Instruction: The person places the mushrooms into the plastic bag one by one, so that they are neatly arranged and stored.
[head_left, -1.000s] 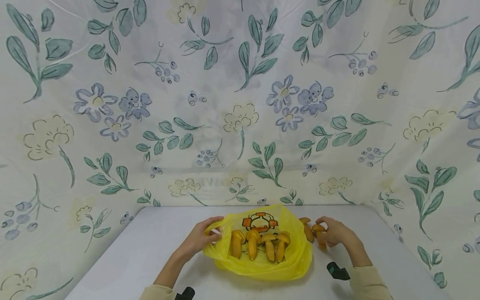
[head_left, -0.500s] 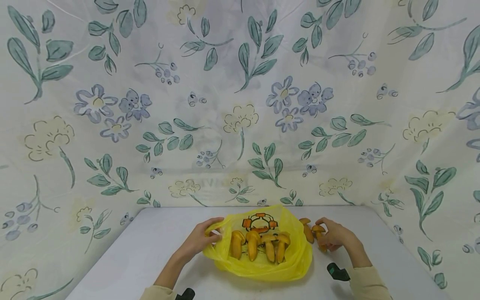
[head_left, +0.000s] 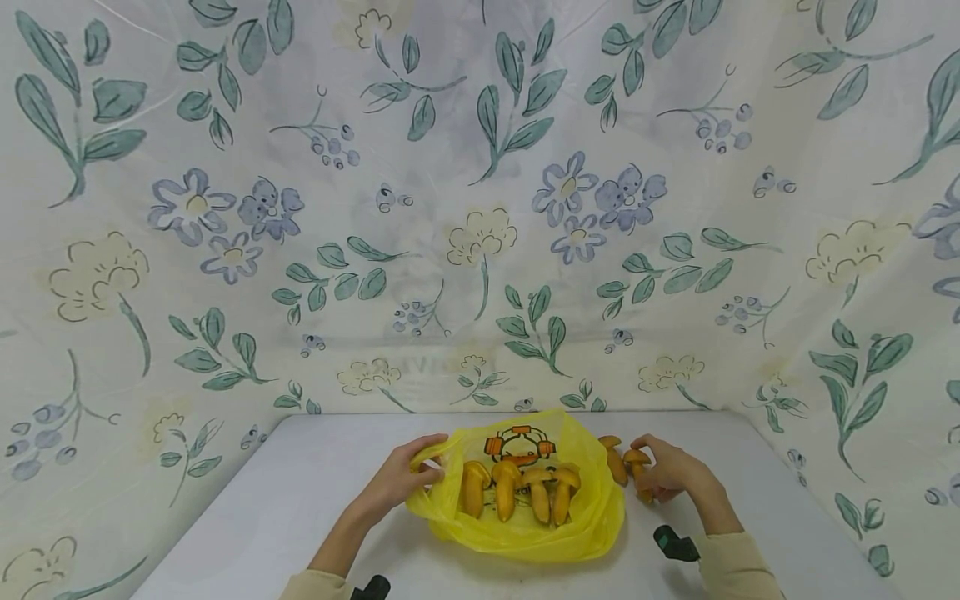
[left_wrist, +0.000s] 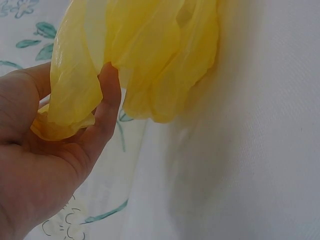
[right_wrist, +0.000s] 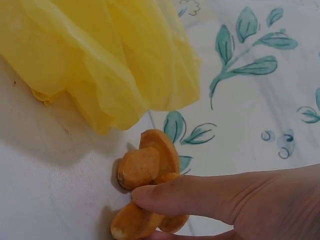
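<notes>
A yellow plastic bag (head_left: 525,546) lies mouth toward me, a printed orange-and-black figure on its inner wall. Inside it several brown mushrooms (head_left: 506,492) lie in a row, caps away from me. My left hand (head_left: 401,479) holds the bag's left handle; in the left wrist view the handle (left_wrist: 75,100) loops between thumb and fingers. Right of the bag, my right hand (head_left: 671,468) grips a mushroom (head_left: 637,458) by thumb and fingers, its stem (right_wrist: 132,222) under the thumb. A second loose mushroom (head_left: 613,458) lies between it and the bag.
The white table (head_left: 300,483) runs back to a hanging floral cloth (head_left: 480,250). Dark wrist-worn devices show below both hands, one under the right wrist (head_left: 675,542).
My right fingers have settled slightly lower around the mushroom. The left hand, the bag and the mushrooms inside stay where they were.
</notes>
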